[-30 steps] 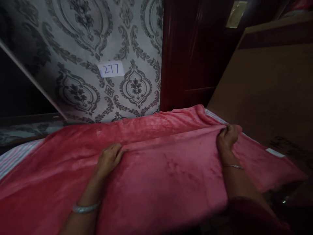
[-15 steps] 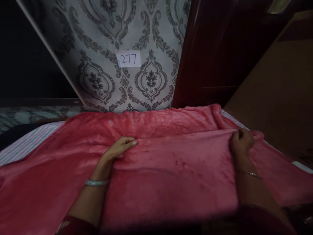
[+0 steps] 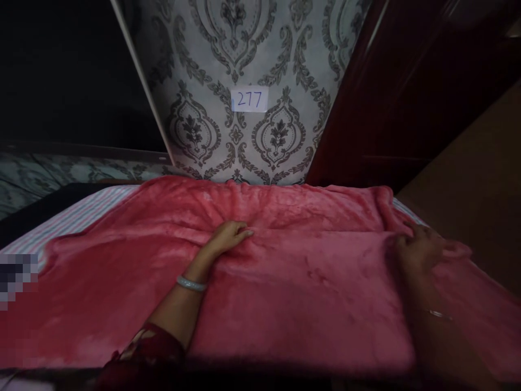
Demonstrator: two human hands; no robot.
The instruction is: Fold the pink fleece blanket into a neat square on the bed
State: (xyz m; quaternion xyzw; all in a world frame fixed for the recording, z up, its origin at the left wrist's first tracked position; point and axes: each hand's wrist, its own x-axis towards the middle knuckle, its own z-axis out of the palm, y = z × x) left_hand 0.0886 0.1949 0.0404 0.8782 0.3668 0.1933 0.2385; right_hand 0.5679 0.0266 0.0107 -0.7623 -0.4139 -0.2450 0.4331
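A plush pink-red blanket (image 3: pixel 309 304) is spread across the surface in front of me, with its near part folded back so that a straight edge runs between my hands. My left hand (image 3: pixel 230 237), a pale bangle on its wrist, pinches the blanket at the left end of that edge, and creases fan out around its fingers. At the right end, my right hand (image 3: pixel 419 250) rests over the blanket, slightly blurred. Its thumb and fingers look apart, with no cloth gripped between them.
Striped cloth (image 3: pixel 93 212) shows under the blanket at the left. Behind stands a patterned wall (image 3: pixel 280 43) bearing a paper labelled 277 (image 3: pixel 249 99). A dark screen-like panel (image 3: pixel 73 76) is at left, a dark red glossy panel (image 3: pixel 391 98) at right.
My right hand has loosened from the folded edge and its fingers have spread. The edge there lies lower and slacker. My left hand keeps its pinch, while the view has swung left.
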